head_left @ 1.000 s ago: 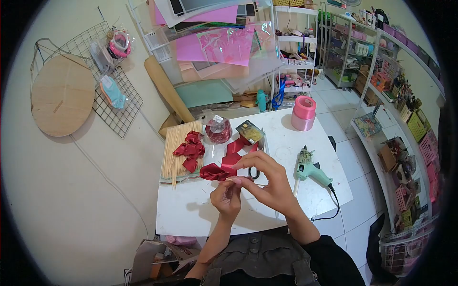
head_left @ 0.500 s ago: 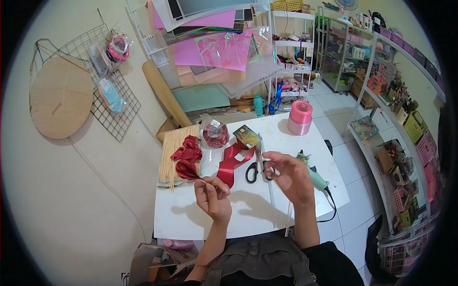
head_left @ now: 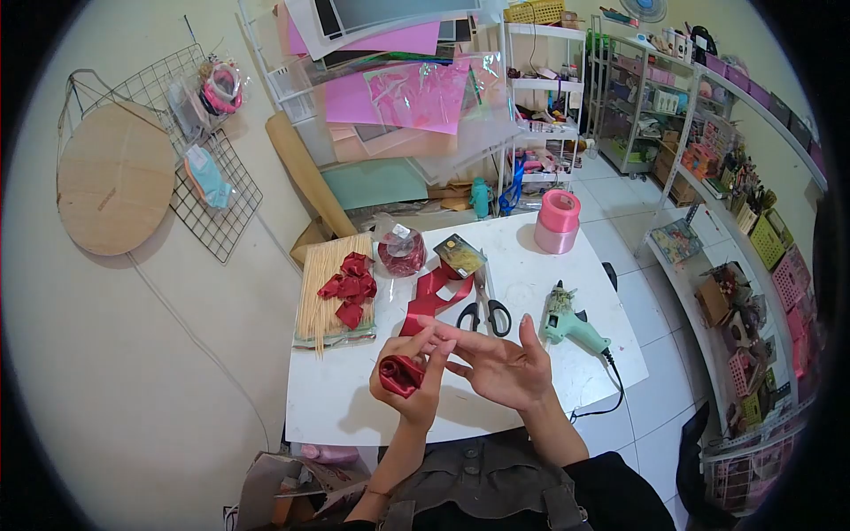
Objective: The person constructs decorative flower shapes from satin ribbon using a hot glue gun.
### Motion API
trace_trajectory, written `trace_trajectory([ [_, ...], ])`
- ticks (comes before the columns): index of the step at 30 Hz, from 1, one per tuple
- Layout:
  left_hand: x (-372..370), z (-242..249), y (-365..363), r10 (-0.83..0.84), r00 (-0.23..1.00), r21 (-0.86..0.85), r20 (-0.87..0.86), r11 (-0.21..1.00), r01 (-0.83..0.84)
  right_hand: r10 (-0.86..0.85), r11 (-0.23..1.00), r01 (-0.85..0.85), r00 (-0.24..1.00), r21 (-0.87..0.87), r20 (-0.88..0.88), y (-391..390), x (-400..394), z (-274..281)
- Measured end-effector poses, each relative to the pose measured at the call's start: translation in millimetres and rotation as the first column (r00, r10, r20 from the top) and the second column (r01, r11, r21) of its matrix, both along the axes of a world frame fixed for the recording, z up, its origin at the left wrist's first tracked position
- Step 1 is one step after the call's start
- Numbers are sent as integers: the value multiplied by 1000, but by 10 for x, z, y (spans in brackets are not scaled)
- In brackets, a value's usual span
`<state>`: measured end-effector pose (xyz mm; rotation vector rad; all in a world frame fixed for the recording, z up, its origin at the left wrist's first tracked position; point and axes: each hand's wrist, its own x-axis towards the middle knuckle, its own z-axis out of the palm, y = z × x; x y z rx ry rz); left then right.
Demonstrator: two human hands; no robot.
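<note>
My left hand point(head_left: 413, 379) holds a small rolled dark red ribbon rose point(head_left: 400, 373) above the white table point(head_left: 336, 398). My right hand point(head_left: 498, 363) is spread open, palm up, its fingertips touching the left hand's fingers beside the rose. A loose strip of red ribbon point(head_left: 428, 296) lies on the table just beyond the hands. Black-handled scissors point(head_left: 485, 310) lie to the right of the strip. A mint green glue gun point(head_left: 571, 324) rests right of my right hand.
Several finished red ribbon pieces point(head_left: 350, 286) sit on a bundle of wooden skewers point(head_left: 326, 283) at the table's left. A red ribbon spool in plastic point(head_left: 401, 250), a gold packet point(head_left: 459, 255) and pink ribbon rolls point(head_left: 557, 220) stand farther back. Shelves line the right wall.
My left hand has come back toward the table's middle with the rolled ribbon in it. My right hand has dropped from near the scissors and opened flat against the left hand.
</note>
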<state>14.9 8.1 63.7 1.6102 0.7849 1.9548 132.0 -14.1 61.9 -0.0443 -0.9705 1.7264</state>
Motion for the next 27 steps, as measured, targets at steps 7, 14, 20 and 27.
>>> trace_trajectory([
  [7,-98,55,38,121,980,176,-158,980,-93,22,1000,-23,999,16,45,-24,-7,-4],
  [14,-115,-117,140,33,999,-99,-12,995,-34,38,998,-33,995,-56,91,-41,-40,64],
  [20,-105,18,164,17,982,-145,186,989,10,28,994,-18,995,-105,98,-36,-17,89],
  [27,-135,102,55,-199,937,-71,288,971,228,-5,995,11,998,-98,65,-63,4,88],
])
